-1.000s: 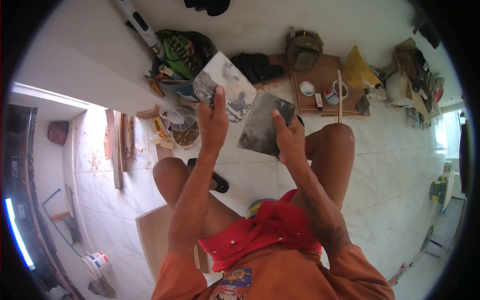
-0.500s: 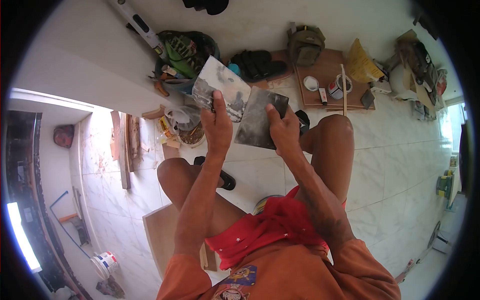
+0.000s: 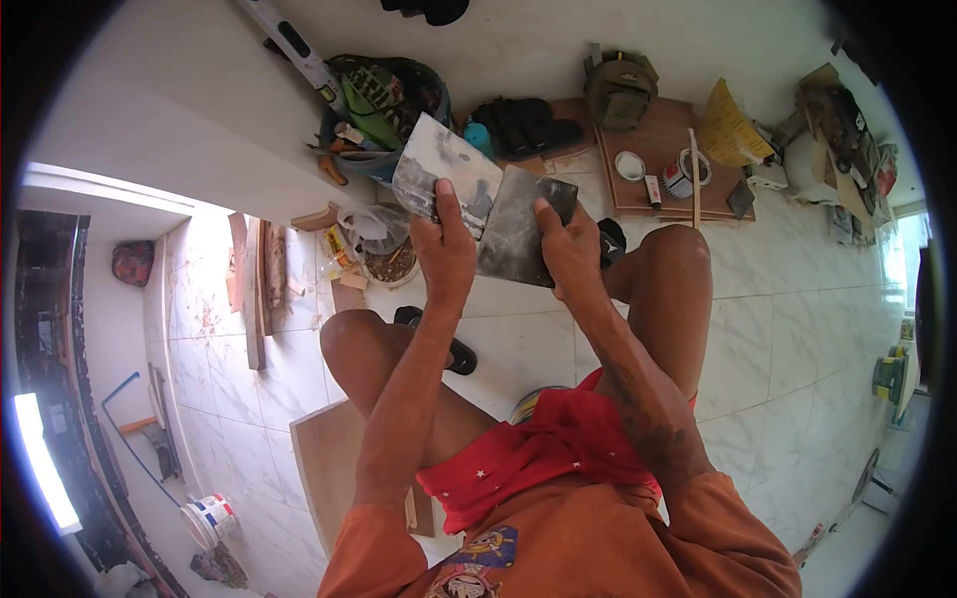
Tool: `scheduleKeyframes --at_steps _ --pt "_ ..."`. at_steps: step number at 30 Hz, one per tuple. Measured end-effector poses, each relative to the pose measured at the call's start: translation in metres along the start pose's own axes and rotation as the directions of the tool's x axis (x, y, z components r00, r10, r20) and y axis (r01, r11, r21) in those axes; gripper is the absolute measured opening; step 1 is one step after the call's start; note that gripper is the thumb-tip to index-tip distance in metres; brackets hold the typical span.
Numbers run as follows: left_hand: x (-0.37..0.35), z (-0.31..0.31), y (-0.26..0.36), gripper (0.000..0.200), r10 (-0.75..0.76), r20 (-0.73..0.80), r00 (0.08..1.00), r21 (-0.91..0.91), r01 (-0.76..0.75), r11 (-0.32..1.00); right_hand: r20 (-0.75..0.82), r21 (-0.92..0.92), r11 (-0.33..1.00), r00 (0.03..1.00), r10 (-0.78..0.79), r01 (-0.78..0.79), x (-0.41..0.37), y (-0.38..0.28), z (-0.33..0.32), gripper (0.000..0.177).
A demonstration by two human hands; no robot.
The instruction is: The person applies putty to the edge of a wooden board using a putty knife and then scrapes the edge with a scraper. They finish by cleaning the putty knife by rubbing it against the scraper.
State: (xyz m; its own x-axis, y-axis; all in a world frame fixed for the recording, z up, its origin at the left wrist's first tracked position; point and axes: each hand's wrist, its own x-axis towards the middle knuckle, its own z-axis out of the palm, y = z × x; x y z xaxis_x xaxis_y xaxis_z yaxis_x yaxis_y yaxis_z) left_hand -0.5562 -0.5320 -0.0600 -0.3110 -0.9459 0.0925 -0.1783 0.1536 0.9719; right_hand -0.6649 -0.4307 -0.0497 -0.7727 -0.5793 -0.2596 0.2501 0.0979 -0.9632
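My left hand (image 3: 446, 244) is closed on a flat, whitish plate (image 3: 451, 159) smeared with grey and black, the thumb lying on its upper face. Gripped by its right edge, a thin dark grey rectangular plate (image 3: 518, 224) with pale dusty marks sits in my right hand (image 3: 573, 249). The two plates are held side by side above the floor between my knees, and their neighbouring edges meet or overlap in this view. The fingers beneath both plates are hidden.
A brown board (image 3: 638, 199) on the tiled floor (image 3: 758, 339) carries an open paint can (image 3: 686, 177), a tube (image 3: 653, 191) and a backpack (image 3: 620, 92). Ahead left stands a filled tub (image 3: 384, 164). Wood strips (image 3: 257, 289) lie at left; a white bucket (image 3: 209, 520) is lower left.
The whole view has shifted slightly to the right. Both hands keep their grips, and the plates stay close together with only a small change in position.
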Motion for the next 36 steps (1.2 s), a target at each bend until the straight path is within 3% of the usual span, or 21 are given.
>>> scheduleKeyframes --at_steps 3,6,13,19,21,25,28,30,34,36 --pt "0.0 0.007 -0.003 0.041 0.124 -0.09 0.988 -0.104 -0.133 0.986 -0.007 0.038 0.996 0.997 -0.082 0.082 0.008 0.01 0.004 0.026" --pt "-0.006 0.004 0.0 0.041 0.079 -0.046 0.996 -0.057 -0.081 0.995 -0.013 0.005 0.997 0.996 -0.083 0.083 0.007 0.007 0.003 0.026" --pt "-0.007 0.006 0.0 0.042 0.124 -0.046 0.991 -0.071 -0.127 0.989 0.003 -0.077 0.997 1.0 0.002 -0.002 0.003 -0.005 0.004 0.025" --pt "-0.006 0.001 -0.003 0.04 0.131 -0.024 0.991 0.001 -0.131 0.991 0.019 0.083 0.991 0.994 -0.11 0.108 0.013 0.018 0.009 0.024" --pt "-0.006 0.004 -0.004 0.04 0.186 -0.058 0.981 0.0 -0.186 0.982 0.004 0.067 0.993 0.995 -0.097 0.097 0.012 0.015 0.009 0.026" --pt "-0.006 0.004 -0.005 0.039 0.172 -0.053 0.984 0.002 -0.172 0.985 0.013 0.086 0.994 0.997 -0.072 0.071 0.012 0.015 0.01 0.028" --pt "-0.006 0.002 -0.006 0.039 0.158 -0.05 0.986 0.012 -0.157 0.987 0.017 -0.001 1.0 1.0 0.006 -0.006 0.009 0.004 0.01 0.027" --pt "-0.005 0.0 -0.006 0.038 0.12 -0.026 0.992 0.016 -0.119 0.993 0.022 0.02 0.998 0.998 -0.055 0.054 0.014 0.012 0.011 0.027" --pt "-0.005 0.002 -0.006 0.038 0.18 -0.062 0.982 0.006 -0.18 0.984 -0.001 0.044 0.99 0.991 -0.137 0.137 0.015 0.014 0.015 0.023" --pt "-0.005 0.001 -0.005 0.037 0.176 -0.053 0.983 0.017 -0.175 0.984 -0.003 0.056 0.992 0.994 -0.113 0.113 0.017 0.015 0.015 0.023"
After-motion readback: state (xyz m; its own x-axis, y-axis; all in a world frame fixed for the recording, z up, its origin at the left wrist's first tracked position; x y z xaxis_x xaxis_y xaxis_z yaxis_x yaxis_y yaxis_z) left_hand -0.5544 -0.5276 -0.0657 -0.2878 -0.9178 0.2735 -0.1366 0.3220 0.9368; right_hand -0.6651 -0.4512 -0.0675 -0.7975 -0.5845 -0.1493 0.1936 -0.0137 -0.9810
